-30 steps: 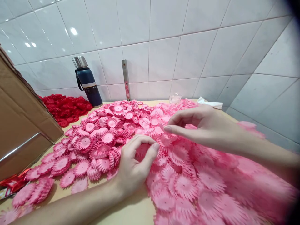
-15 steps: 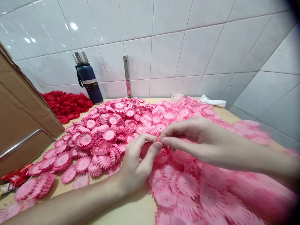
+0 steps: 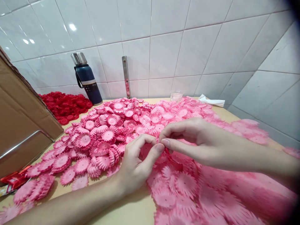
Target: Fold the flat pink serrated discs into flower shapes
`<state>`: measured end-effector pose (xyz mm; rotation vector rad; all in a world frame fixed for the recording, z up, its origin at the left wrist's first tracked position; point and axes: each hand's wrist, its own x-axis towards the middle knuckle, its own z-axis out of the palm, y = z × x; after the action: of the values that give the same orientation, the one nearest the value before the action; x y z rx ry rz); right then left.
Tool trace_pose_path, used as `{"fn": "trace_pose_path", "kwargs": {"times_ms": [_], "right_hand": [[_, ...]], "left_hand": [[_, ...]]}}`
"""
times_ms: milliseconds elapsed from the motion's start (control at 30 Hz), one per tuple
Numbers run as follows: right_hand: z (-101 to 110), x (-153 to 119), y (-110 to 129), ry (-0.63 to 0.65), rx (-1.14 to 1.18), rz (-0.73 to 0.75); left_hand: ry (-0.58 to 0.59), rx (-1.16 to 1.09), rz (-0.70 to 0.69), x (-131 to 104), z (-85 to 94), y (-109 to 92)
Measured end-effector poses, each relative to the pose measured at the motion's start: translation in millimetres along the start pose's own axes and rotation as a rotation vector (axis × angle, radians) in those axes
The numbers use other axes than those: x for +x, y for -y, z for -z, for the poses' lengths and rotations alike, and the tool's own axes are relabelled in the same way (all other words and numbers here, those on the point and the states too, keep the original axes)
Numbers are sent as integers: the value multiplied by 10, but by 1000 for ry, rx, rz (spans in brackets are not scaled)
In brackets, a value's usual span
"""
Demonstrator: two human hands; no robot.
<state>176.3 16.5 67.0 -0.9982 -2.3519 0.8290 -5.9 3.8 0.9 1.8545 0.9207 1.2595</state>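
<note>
My left hand is closed in a pinch, thumb against the bent forefinger. Its tips meet those of my right hand, which is pinched as well. A bit of pink shows between the fingertips, seemingly the edge of a pink petal disc; the rest of it is hidden by fingers. Beneath and around both hands spreads a large heap of pink fringed petal discs, round and flat with cut edges and a small hole in the middle. Some lie in stacks, others singly.
A dark blue flask leans near the tiled wall, beside a pile of red petal discs. At left stands a cardboard box, a red wrapper below it. A clear cup and white tissue lie at the back.
The view has shifted very slightly. My left thumb has slid a little to the right, closer to the right thumb; both hands otherwise keep their pinch in the same place.
</note>
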Motion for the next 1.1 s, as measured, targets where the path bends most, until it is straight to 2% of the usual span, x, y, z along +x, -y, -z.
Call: {"fn": "trace_pose_path", "kwargs": {"times_ms": [167,500,733,833,1000,1033,1100], "right_hand": [[5,1,4,-3,-13,25],[14,36,-15,-54,89,-26],[29,27,1,-99,36,-31],[71,33,-21,-226,5,-53],[236,66,-168,-631,40,-182],[265,69,-195,-668,35,-219],[292,68,-226,-646,49,-250]], "left_hand": [[-6,1,-51,4,0,2],[-8,-17,-60,0,15,45],[-11,31,-42,-22,13,22],[-35,28,-18,-45,9,13],[-63,33,7,-45,8,16],[-53,45,-7,-36,7,18],[-34,72,-33,-16,1,21]]}}
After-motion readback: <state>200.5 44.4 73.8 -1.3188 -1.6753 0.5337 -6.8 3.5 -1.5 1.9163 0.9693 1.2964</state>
